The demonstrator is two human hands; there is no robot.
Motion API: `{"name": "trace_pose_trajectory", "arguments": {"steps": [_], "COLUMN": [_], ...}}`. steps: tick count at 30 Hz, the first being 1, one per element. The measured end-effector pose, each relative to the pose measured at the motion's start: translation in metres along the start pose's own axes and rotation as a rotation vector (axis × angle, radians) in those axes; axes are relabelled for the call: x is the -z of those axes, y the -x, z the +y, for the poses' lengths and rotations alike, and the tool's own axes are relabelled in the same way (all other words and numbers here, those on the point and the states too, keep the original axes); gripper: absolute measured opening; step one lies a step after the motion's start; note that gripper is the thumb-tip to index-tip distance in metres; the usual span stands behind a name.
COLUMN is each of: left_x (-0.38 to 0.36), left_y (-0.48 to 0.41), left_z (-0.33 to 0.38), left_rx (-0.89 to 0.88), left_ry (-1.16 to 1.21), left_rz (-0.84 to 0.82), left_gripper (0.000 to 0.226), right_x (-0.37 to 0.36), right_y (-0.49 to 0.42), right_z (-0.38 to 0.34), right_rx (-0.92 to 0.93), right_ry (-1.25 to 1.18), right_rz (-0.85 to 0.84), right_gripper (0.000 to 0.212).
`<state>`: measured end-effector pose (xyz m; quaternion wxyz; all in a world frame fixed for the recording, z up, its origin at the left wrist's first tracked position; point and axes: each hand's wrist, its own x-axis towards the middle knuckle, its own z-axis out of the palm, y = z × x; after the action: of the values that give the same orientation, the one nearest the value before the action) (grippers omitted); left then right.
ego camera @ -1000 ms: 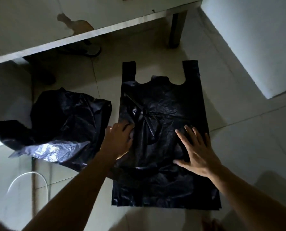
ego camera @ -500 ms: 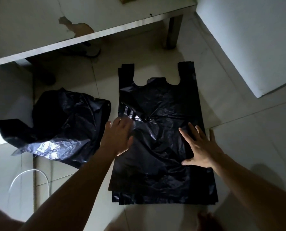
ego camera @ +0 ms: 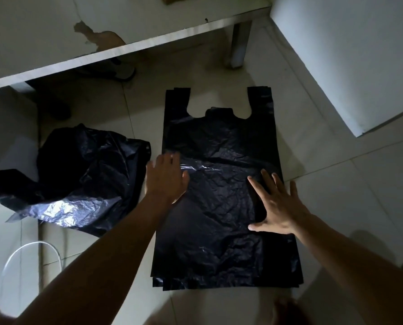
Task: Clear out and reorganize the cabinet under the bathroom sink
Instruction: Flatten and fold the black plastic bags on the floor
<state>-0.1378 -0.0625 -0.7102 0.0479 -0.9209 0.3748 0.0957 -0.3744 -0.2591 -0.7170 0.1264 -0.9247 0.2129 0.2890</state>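
Covering most of the view, the tiled floor (ego camera: 336,184) carries everything; a chipped white table (ego camera: 43,31) runs from ten to one o'clock; at centre a flat stack of black bags (ego camera: 219,137) lies with its handles toward twelve; a crumpled bag (ego camera: 85,165) sits just beside it at nine; the right hand (ego camera: 278,207) presses the stack's three o'clock side, fingers spread flat; the left hand (ego camera: 166,179) presses its nine o'clock edge, fingers straight, gripping nothing; a white cord (ego camera: 31,249) loops at seven.

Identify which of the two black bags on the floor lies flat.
The right bag: the left hand and right hand rest open on it, and it is spread smooth. The left bag is crumpled in a heap.
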Motion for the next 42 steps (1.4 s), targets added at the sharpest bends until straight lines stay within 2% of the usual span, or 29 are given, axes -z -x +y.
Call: {"name": "trace_pose_trajectory", "arguments": {"steps": [2, 4, 12, 20, 24, 27, 31, 37, 39, 42], "left_x": [-0.005, -0.012, -0.012, -0.017, -0.025, -0.045, -0.079, -0.074, -0.075, -0.083], "left_y": [-0.003, 0.002, 0.022, 0.01, -0.023, -0.04, -0.045, -0.041, -0.035, -0.026], "left_z": [0.011, 0.021, 0.018, 0.015, 0.017, 0.017, 0.007, 0.013, 0.016, 0.014], "left_rx": [-0.018, 0.04, 0.095, 0.096, 0.067, 0.046, 0.021, 0.055, 0.025, -0.038], "left_ry": [-0.012, -0.122, -0.252, -0.138, 0.077, 0.177, 0.21, 0.173, 0.19, 0.17], "left_rz": [-0.11, -0.177, -0.185, -0.164, -0.013, 0.009, 0.055, 0.078, 0.097, 0.093], "left_gripper": [0.071, 0.076, 0.079, 0.078, 0.081, 0.081, 0.081, 0.079, 0.079, 0.079], "right_x": [-0.004, -0.01, -0.005, -0.005, 0.005, 0.003, -0.027, -0.022, -0.021, -0.03], "right_y": [0.001, 0.002, -0.001, 0.002, -0.013, -0.037, -0.059, -0.06, -0.062, -0.067], "right_z": [0.001, 0.006, 0.013, 0.01, 0.007, 0.005, 0.009, 0.004, -0.003, -0.006], "right_rx": [0.0, -0.009, 0.01, 0.003, -0.039, -0.048, -0.046, -0.019, 0.026, 0.05], "right_ry": [0.023, 0.051, 0.098, 0.05, -0.114, -0.148, -0.111, -0.126, -0.106, -0.066], "right_rz": [-0.01, -0.028, -0.057, -0.052, 0.125, 0.255, 0.323, 0.376, 0.451, 0.449], "right_gripper": [0.145, 0.148, 0.148, 0.141, 0.105, 0.09, 0.087, 0.091, 0.087, 0.08]}}
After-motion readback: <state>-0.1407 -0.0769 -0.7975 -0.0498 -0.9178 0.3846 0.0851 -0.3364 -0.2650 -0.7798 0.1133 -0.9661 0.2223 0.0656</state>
